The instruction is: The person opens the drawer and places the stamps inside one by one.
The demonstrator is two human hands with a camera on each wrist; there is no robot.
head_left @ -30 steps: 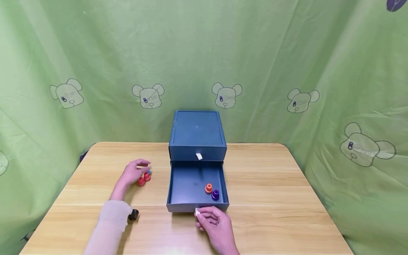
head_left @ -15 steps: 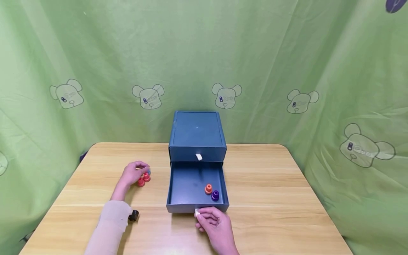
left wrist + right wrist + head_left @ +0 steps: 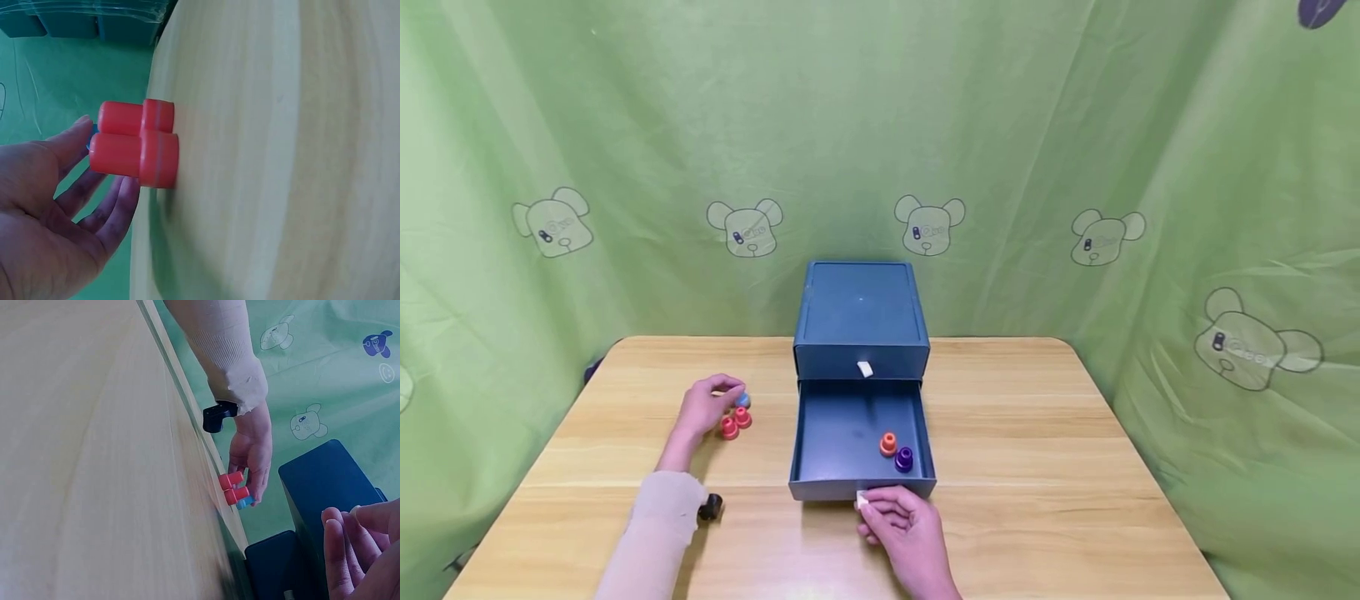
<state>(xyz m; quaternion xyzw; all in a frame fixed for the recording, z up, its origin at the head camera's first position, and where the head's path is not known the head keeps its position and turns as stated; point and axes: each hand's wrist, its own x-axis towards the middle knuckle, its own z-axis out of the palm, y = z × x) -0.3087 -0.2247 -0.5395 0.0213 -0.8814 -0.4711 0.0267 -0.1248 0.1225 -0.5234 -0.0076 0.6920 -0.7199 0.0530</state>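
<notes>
My left hand [image 3: 703,407] pinches a small blue stepped plastic peg [image 3: 742,400] between thumb and fingers. Beside it two red pegs [image 3: 736,421] stand upright on the table; they hide most of the blue one in the left wrist view, where the red pegs [image 3: 134,144] fill the space before the palm. With thumb and forefinger, my right hand [image 3: 906,533] holds the white pull tab [image 3: 861,500] on the pulled-out lower drawer [image 3: 827,490]. Inside that drawer, toward the front right, stand an orange peg [image 3: 888,444] and a purple peg [image 3: 904,459].
The blue drawer cabinet [image 3: 861,304] stands at the back middle of the wooden table [image 3: 1022,450]. Its upper drawer [image 3: 831,362] is closed and has a white tab. A black wrist camera [image 3: 711,507] juts from the left sleeve. Green curtain [image 3: 1037,125] surrounds the table.
My left fingers have closed on the blue peg, which has shifted slightly away from the red pegs. The right hand keeps hold of the drawer tab, and the drawer has not moved.
</notes>
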